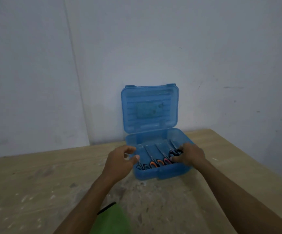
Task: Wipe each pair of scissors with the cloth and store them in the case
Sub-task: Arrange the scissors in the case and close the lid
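Scissors lie side by side in the open case at the desk's far edge (lid propped up), my right hand pinching the rightmost handles to settle them, my left hand loosely spread, empty.

The right hand covers the handles of the rightmost scissors, so its grip cannot be told. The green cloth is blurred and cut off by the bottom edge. The left hand hides the case's left rim.

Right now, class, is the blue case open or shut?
Open. The blue case has its lid standing upright against the wall, and scissors show inside the base.
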